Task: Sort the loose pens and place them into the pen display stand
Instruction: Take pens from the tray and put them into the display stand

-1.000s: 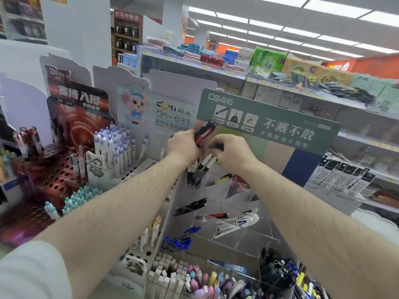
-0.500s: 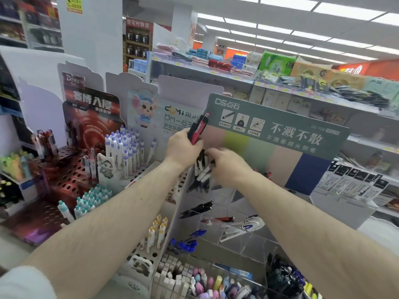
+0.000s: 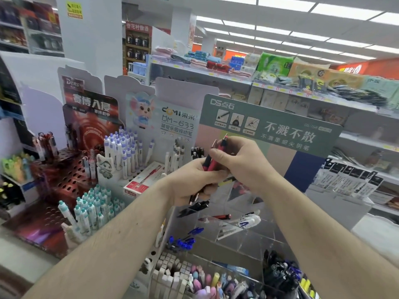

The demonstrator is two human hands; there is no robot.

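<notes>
Both hands meet before the clear acrylic pen display stand (image 3: 244, 236): left hand (image 3: 194, 182) grips a bundle of slim red-and-black plastic pens (image 3: 212, 158), right hand (image 3: 239, 160) pinches one mid-barrel; light, rigid, probably slippery.

- I see left hand (image 3: 195, 182) gripping a bundle of red and black pens (image 3: 212, 159), tips up.
- Right hand (image 3: 239, 162) pinches the same bundle from the right.
- Both hands are in front of the clear pen display stand (image 3: 244, 236), under its green header card (image 3: 280, 128).
</notes>
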